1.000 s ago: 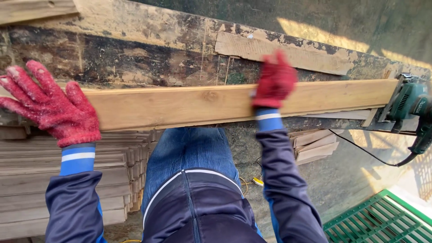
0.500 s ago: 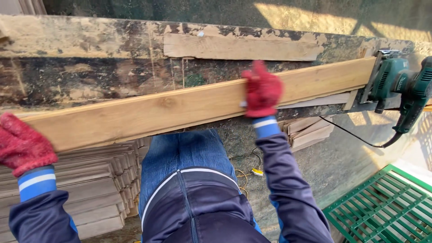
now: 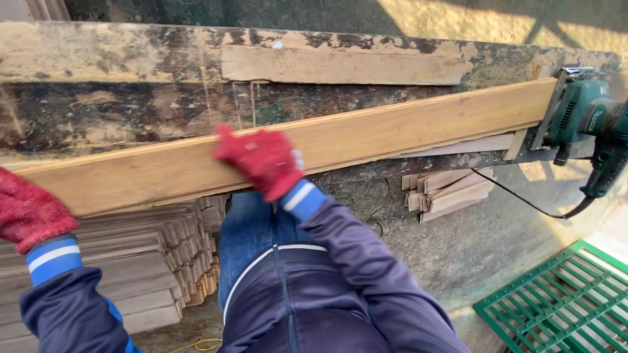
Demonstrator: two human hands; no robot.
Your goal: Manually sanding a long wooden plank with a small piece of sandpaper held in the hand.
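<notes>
worn and stained, the old workbench (image 3: pixel 118 111) ran across the whole upper half of the frame, its top patchy with dark marks and flaked pale coating. a short, rough strip of wood (image 3: pixel 340 65) lay flat on it near the top centre.

across the bench lay the long pale plank (image 3: pixel 405 127), slanting from the left edge of the frame up toward the upper right, where its far end met the green power saw (image 3: pixel 582 111) sitting at the right edge. the saw's black cord (image 3: pixel 523 199) dropped down the front of the bench.

my right hand (image 3: pixel 261 160), in a red knitted glove, rested on top of the plank just left of the middle of the frame, fingers close together and laid flat over the board, pressing on it rather than wrapped round it. my left hand (image 3: pixel 29 212), in the same kind of glove, was at the left edge, at the plank's near end; it looked curled, but i could not tell whether the fingers were closed on the wood, since that part ran out of the frame.

below the bench, in the lower left, was a pile of thin wooden slats (image 3: pixel 150 261), and a smaller bundle of offcuts (image 3: pixel 448 189) sat under the bench right of centre. a green grid mat (image 3: pixel 562 301) lay on the concrete floor in the lower right corner. my jeans and dark jacket filled the bottom centre.
</notes>
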